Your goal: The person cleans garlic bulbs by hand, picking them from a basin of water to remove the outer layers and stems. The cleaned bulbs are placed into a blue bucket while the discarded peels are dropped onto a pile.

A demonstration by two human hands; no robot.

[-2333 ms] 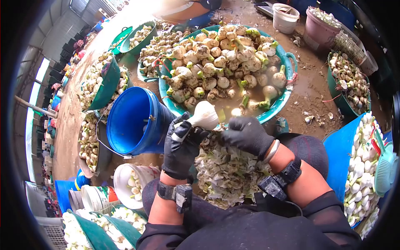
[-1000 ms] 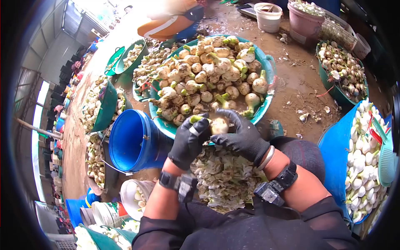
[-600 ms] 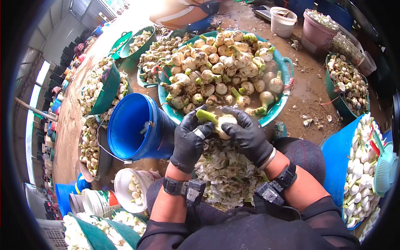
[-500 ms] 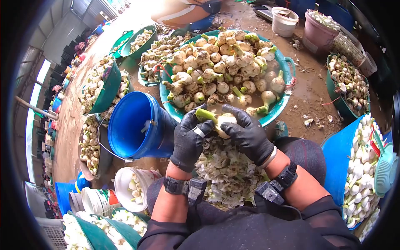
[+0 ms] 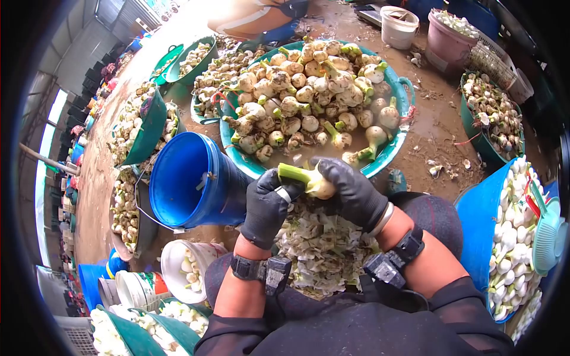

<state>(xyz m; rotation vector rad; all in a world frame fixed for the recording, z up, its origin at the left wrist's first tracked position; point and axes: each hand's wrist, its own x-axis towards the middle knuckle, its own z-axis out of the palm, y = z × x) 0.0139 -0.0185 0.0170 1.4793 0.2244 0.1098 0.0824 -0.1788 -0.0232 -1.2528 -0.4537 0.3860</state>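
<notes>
Both gloved hands, the left hand point(image 5: 266, 204) and the right hand point(image 5: 350, 193), were close together, gripping one bulb point(image 5: 320, 185) between them, its green stem point(image 5: 294, 172) at the left fingers. It was above the heap of peelings point(image 5: 323, 249), near the teal tub point(image 5: 396, 145) of dirt-streaked bulbs point(image 5: 309, 95) and the blue bucket point(image 5: 228, 190).

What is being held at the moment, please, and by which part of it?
A garlic head, with the left grip on its green stem and the right grip on its rounded bulb.
</notes>
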